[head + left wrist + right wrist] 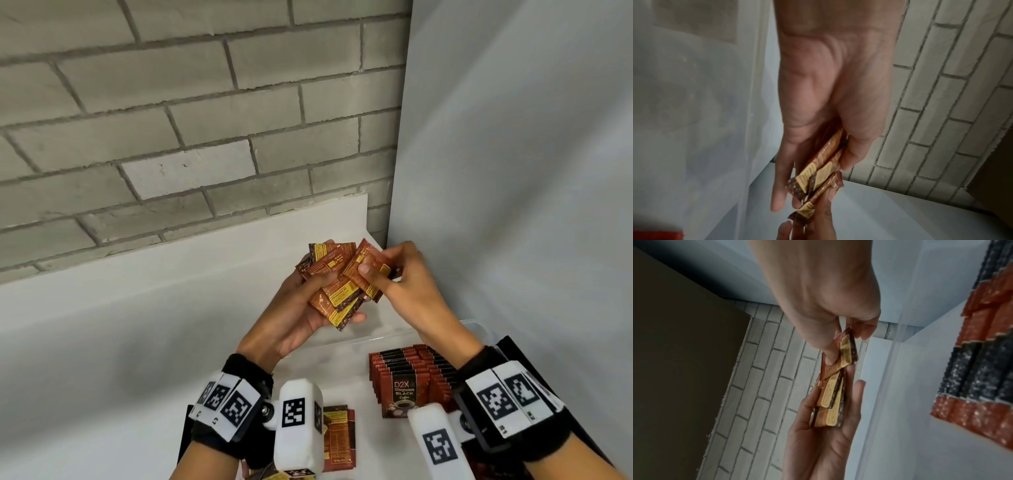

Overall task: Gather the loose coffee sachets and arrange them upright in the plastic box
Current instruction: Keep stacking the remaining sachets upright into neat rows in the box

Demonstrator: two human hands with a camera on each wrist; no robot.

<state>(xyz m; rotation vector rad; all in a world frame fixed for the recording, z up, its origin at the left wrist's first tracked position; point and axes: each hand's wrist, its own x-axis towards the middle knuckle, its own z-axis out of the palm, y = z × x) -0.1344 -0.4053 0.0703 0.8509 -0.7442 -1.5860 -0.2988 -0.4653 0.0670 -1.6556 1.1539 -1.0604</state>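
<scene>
From the head view, we are holding a fanned bunch of red-brown foil coffee sachets with yellow label panels (330, 284) in our left hand (294, 315), thumb pressing across them and fingers curling beneath. Our right hand (407, 284) is pinching one red-brown sachet (368, 270) between thumb and fingers, touching the bunch. Below our right wrist, the clear plastic box (479, 325) is holding a row of upright red-and-black sachets (407, 380). More loose sachets (337, 435) are lying flat on the white surface (102, 342), partly hidden by the white wrist camera housings (299, 421). A grey brick wall (171, 120) and a pale panel (531, 171) are closing in the corner.

From the left wrist view, our left fingers (781, 186) are lying nearly straight beside the sachet edges (818, 170), and the right fingers (826, 216) are pinching the lowest one.

From the right wrist view, our right thumb and fingers (830, 350) are pinching the sachet over the left palm (818, 443); the upright sachets (978, 369) are showing through the box wall (890, 386) at right.
</scene>
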